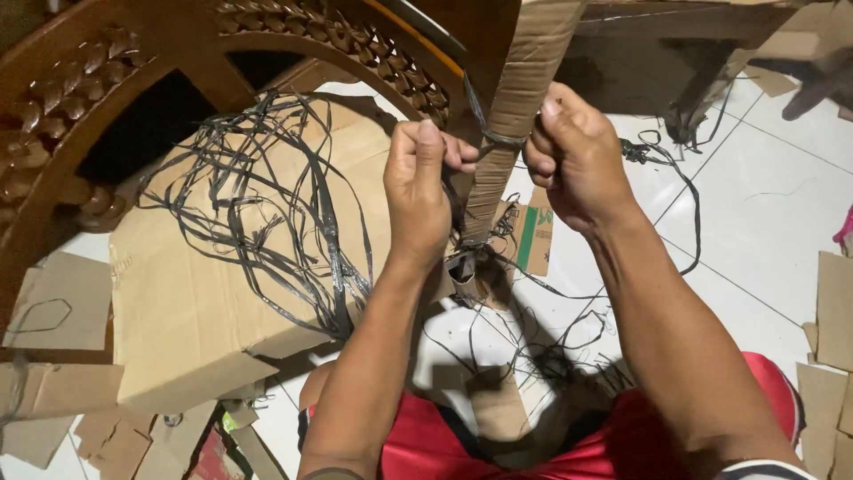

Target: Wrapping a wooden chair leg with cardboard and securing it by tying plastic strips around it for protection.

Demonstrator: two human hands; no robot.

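A furniture leg wrapped in brown cardboard (520,98) slants down through the middle of the view. A black plastic strap (484,133) is looped around it. My left hand (422,191) is closed on the strap just left of the wrapped leg. On the leg's right side, my right hand (573,156) pinches the same strap. A tangle of loose black straps (267,196) lies on a cardboard box (191,311) to the left.
A carved dark wooden frame (89,80) arches over the upper left. Cardboard scraps (831,311) lie on the white tiled floor (755,204). My red shorts (569,444) fill the bottom. More dark furniture (675,53) stands at the top right.
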